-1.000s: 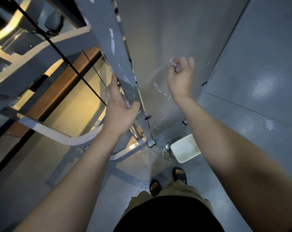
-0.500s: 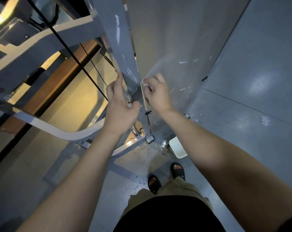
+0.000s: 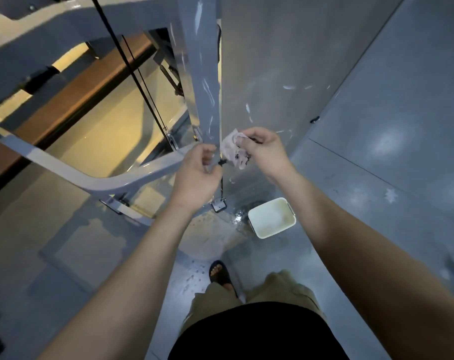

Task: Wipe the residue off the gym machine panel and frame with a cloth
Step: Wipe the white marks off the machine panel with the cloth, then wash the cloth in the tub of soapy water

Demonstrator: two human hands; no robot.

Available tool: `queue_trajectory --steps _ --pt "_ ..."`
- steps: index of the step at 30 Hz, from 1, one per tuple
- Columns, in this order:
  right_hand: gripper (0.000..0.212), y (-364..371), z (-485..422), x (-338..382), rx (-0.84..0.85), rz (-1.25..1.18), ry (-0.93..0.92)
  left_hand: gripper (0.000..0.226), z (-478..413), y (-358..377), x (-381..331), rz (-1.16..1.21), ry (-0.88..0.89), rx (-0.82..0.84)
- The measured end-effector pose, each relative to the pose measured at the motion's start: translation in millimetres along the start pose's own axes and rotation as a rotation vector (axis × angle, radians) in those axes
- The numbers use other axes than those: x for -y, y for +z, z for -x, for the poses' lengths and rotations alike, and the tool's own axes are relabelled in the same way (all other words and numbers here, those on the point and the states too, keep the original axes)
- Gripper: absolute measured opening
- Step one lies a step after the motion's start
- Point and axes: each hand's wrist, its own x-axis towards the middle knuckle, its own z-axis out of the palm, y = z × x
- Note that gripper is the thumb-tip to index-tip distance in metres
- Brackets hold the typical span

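Cloth: one crumpled whitish cloth (image 3: 233, 149) with dark smudges, right at the seam where the post (image 3: 205, 74) meets the panel (image 3: 285, 61), low down.
Right hand: the right hand (image 3: 266, 152) pinches the cloth between thumb and fingertips, and a loose flap pokes out to the left.
Left hand: the left hand (image 3: 194, 175) has its fingers curled round the near edge of the post, just left of the cloth, so it's clenched on the post. The two hands almost touch.
Edges: the post runs straight up, away from the hands. The panel's left edge butts against it, and its right edge slants off to the far right.
Room to move: the panel is bare and wide above and right of the right hand. It's tighter on the left, where a curved bar (image 3: 90, 175) and the cables cross.
Smears: white streaks (image 3: 288, 87) are scattered on the panel, with more on the post. Too many to count properly.
Cables: two thin black cables (image 3: 140, 81) left of the post.
Tub: one white tub (image 3: 271, 218) on the floor (image 3: 376, 216) by the foot of the panel, below the right hand.
Feet: one sandal (image 3: 218, 272) showing.
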Motion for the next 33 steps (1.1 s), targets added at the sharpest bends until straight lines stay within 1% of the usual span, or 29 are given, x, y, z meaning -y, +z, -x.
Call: queue_trajectory --steps 2,4,7,10,11,12,15,17,18,20,22,25,27,30,33 --pt "0.022 -25.9 17.2 -13.5 0.052 -0.074 0.070 0.032 4.0 15.8 0.2 0.026 -0.024 0.040" --pt "0.026 -55.9 33.6 -28.6 0.076 -0.103 0.099 0.031 6.0 38.0 -2.4 0.029 -0.036 0.090" --pt "0.025 -102.4 51.0 -56.3 0.058 -0.150 0.118 0.033 5.8 82.5 -8.2 0.073 -0.063 0.159" --pt "0.024 -148.3 63.4 -91.0 0.035 -0.132 0.138 0.037 11.7 136.7 -15.4 0.196 -0.162 0.323" --pt "0.023 -157.4 66.6 -99.5 0.030 -0.121 0.144 0.039 12.0 151.4 -13.4 0.242 -0.185 0.348" --pt "0.022 -166.5 69.3 -108.1 0.022 -0.111 0.157 0.038 12.1 165.8 -11.4 0.235 -0.195 0.363" --pt "0.018 -203.6 73.2 -144.8 -0.059 -0.162 0.203 0.028 10.5 222.5 -1.6 0.111 -0.213 0.388" --pt "0.012 -221.9 73.9 -169.2 -0.106 -0.201 0.240 0.013 5.8 252.8 13.0 0.062 -0.209 0.389" --pt "0.009 -229.4 73.5 -181.1 -0.121 -0.209 0.259 0.010 2.4 265.6 20.0 0.028 -0.208 0.396" --pt "0.009 -241.8 70.5 -208.8 -0.135 -0.189 0.301 0.018 -5.8 290.8 38.9 -0.033 -0.216 0.421" --pt "0.011 -250.3 64.5 -239.5 -0.120 -0.145 0.334 0.020 -15.5 313.5 60.6 -0.060 -0.226 0.456" --pt "0.012 -252.3 49.8 -292.0 -0.091 -0.120 0.400 0.004 -36.1 346.9 101.0 -0.036 -0.286 0.507" --pt "0.017 -245.0 34.6 -332.1 -0.065 -0.119 0.446 0.009 -55.3 369.4 136.4 0.002 -0.336 0.509" --pt "0.013 -230.6 5.1 -397.5 -0.045 -0.109 0.490 0.009 -83.4 404.3 197.1 0.063 -0.419 0.530" --pt "0.013 -221.3 -27.5 -462.3 -0.058 -0.010 0.507 0.016 -108.4 443.2 262.6 0.095 -0.471 0.562"
